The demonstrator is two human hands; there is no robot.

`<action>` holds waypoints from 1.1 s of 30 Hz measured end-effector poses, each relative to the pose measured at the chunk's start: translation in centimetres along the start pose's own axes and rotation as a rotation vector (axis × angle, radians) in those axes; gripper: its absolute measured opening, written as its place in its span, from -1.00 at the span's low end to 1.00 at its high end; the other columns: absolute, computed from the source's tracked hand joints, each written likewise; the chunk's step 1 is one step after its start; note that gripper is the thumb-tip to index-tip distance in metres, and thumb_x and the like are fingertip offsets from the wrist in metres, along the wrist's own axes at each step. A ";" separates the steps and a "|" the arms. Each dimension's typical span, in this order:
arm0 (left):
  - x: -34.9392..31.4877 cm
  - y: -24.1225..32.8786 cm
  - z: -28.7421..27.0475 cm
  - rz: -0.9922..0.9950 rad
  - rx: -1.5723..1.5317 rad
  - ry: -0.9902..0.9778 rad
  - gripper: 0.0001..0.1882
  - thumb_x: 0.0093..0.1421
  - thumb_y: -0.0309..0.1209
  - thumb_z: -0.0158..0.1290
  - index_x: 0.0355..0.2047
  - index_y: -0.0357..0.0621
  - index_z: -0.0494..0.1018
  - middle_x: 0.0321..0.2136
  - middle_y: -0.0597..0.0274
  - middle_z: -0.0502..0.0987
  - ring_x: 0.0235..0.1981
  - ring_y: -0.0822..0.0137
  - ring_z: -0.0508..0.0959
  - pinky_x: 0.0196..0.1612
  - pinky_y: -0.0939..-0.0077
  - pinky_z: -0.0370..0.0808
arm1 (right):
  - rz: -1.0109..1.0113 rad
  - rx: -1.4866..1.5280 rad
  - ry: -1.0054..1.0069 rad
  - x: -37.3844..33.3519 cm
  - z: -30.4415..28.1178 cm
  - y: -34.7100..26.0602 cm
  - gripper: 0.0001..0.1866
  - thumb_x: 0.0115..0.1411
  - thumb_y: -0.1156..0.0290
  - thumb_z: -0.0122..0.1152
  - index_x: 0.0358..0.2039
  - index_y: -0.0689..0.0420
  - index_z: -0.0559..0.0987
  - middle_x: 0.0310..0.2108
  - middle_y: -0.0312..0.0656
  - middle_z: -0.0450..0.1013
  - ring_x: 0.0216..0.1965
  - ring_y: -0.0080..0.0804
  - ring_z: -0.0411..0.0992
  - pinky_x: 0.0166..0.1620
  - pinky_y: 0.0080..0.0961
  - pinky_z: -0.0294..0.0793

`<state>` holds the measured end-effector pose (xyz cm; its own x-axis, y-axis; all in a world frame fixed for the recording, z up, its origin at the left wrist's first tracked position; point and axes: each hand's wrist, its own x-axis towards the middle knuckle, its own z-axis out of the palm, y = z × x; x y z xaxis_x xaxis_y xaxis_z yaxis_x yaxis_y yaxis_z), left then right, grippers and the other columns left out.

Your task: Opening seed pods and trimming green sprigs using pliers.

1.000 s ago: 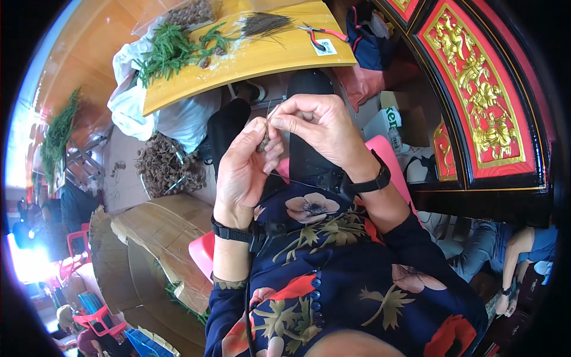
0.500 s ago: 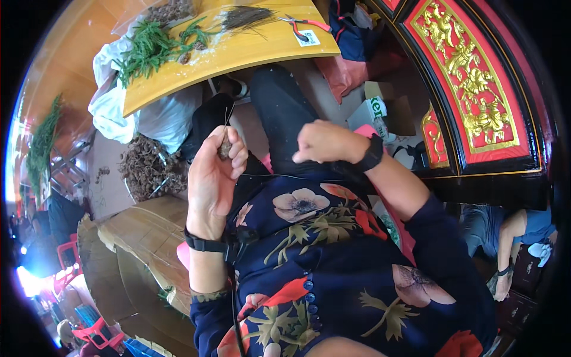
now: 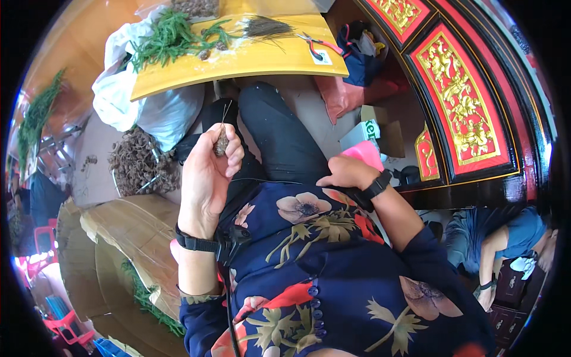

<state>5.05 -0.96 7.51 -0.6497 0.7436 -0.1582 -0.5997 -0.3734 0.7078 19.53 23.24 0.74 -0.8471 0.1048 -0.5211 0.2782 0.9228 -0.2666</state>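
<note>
My left hand (image 3: 203, 172) is closed round a small brown pine cone (image 3: 222, 143), held above my lap. Thin wires (image 3: 226, 112) stick up from the cone's top. Over my right thigh, my right hand (image 3: 351, 172) has its back up and fingers curled in. What they hold, if anything, is hidden. On the yellow table (image 3: 250, 66) ahead lie green needle sprigs (image 3: 169, 40), two loose cones, a bundle of dark wires (image 3: 266, 27) and red-handled pliers (image 3: 321, 45).
A heap of brown cones (image 3: 140, 162) rests on the floor at left, beside a white plastic bag (image 3: 169, 113). Near my left arm stands an open cardboard box (image 3: 119, 238) with green sprigs. A black cabinet with gilded red panels (image 3: 464, 101) borders the right. Another person's arm (image 3: 489, 262) shows behind it.
My right hand has moved right and down, toward my waist. My left hand still grips the pine cone, turned slightly so more of it shows. The view has shifted a little.
</note>
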 end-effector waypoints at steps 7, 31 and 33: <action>-0.5 0.8 0.3 0.060 -0.005 -0.038 -0.77 0.34 -0.30 -0.30 -0.37 -0.15 0.24 -0.55 0.38 0.17 -0.55 0.53 0.19 -0.55 0.72 0.12 | 0.026 -0.073 -0.082 -1.2 0.8 1.2 -0.67 0.04 0.27 0.17 -0.37 0.35 0.57 -0.33 0.17 0.48 -0.25 0.09 0.45 -0.20 -0.18 0.41; -0.2 0.9 2.2 0.093 0.052 -0.050 -0.80 0.33 -0.33 -0.27 -0.36 -0.17 0.24 -0.54 0.36 0.17 -0.53 0.51 0.19 -0.53 0.70 0.15 | -0.257 0.736 0.163 -0.5 -0.1 0.2 -0.88 0.04 0.51 0.07 -0.45 0.30 0.52 -0.62 -0.20 0.44 -0.49 -0.40 0.50 -0.40 -0.45 0.47; 0.0 0.5 3.0 0.085 0.051 -0.066 -0.80 0.32 -0.33 -0.27 -0.36 -0.17 0.24 -0.54 0.36 0.17 -0.53 0.50 0.19 -0.52 0.69 0.15 | -0.352 0.926 0.240 0.3 -2.5 -2.4 -0.86 0.19 0.43 0.11 -0.29 0.23 0.50 -0.48 -0.32 0.46 -0.48 -0.65 0.41 -0.40 -0.68 0.40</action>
<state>6.15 0.54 9.95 -0.6641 0.7459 -0.0518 -0.5180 -0.4089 0.7513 17.47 21.99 3.29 -0.9885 0.0483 -0.1433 0.1511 0.2766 -0.9490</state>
